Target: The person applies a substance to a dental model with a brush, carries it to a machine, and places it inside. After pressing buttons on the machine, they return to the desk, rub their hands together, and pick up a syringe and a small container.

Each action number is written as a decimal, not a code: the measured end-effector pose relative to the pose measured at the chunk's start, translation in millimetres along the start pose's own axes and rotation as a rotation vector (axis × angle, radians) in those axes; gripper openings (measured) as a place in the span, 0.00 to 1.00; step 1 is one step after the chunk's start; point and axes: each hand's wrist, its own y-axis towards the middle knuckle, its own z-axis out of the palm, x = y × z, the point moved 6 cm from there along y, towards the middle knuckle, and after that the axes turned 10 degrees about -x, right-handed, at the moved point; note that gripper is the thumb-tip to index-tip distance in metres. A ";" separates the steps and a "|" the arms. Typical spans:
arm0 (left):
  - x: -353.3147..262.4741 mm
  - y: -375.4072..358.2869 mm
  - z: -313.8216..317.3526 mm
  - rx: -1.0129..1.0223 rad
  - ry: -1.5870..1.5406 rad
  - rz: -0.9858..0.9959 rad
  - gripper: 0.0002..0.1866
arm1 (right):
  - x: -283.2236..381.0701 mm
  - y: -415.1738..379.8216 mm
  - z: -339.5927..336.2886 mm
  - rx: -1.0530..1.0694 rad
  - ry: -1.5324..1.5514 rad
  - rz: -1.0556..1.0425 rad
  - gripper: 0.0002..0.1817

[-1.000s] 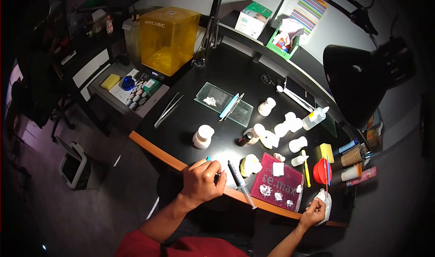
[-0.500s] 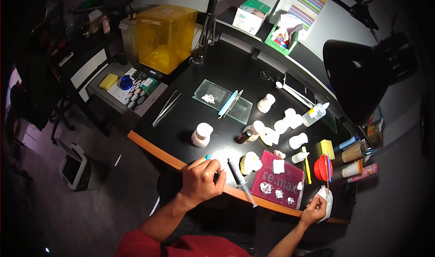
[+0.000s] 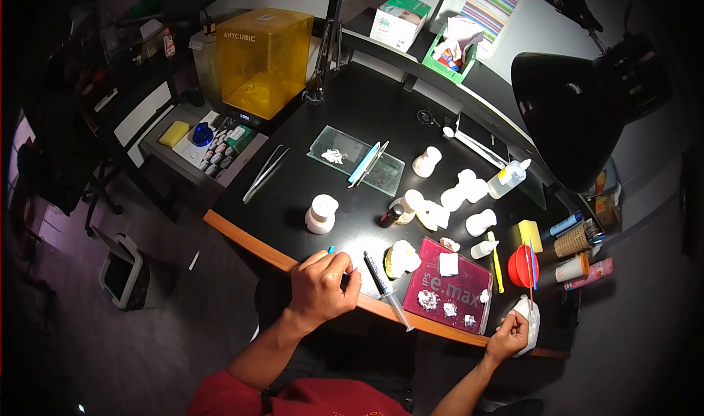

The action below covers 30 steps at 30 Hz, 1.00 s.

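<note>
My left hand (image 3: 323, 293) is closed at the table's front edge. A small blue tip (image 3: 331, 249) shows just beyond its knuckles; what the fingers grip is hidden. Right of it lies a syringe (image 3: 386, 290) with dark contents, jutting over the edge. A dental plaster model (image 3: 402, 259) stands beside the syringe. At the front right, my right hand (image 3: 509, 334) pinches a thin red-handled stick (image 3: 530, 280), perhaps a brush, pointing upward. Its lower end is hidden at the fingers. Under and beside that hand is a white object (image 3: 526, 326), perhaps a folded tissue or dish.
A maroon e.max board (image 3: 458, 288) holds several white powder heaps. Behind stand white bottles (image 3: 323, 214), a glass slab (image 3: 385, 175), tweezers (image 3: 265, 174) and a red bowl (image 3: 523, 266). A black lamp (image 3: 568, 115) overhangs the right; an orange-covered printer (image 3: 264, 64) stands back left.
The view has shifted slightly, so the tabletop things appear a little further left. Both hands keep nearly the same place and grip.
</note>
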 end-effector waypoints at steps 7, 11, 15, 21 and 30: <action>-0.4 0.3 -1.2 -0.016 0.000 -0.001 0.12 | 2.8 -0.1 2.3 -0.011 -0.001 0.013 0.04; -0.6 0.7 -1.6 -0.017 -0.001 -0.001 0.12 | 3.5 0.2 2.5 -0.002 -0.001 0.028 0.05; -0.5 0.8 -1.6 -0.009 -0.002 0.006 0.12 | -0.6 -0.3 1.2 -0.004 -0.012 0.015 0.05; -1.2 1.0 -1.3 -0.012 -0.002 0.012 0.12 | -5.5 0.5 0.5 0.010 -0.021 -0.013 0.05; -0.8 0.4 0.0 0.005 0.011 0.015 0.13 | -9.3 0.6 -0.4 0.001 -0.022 -0.029 0.05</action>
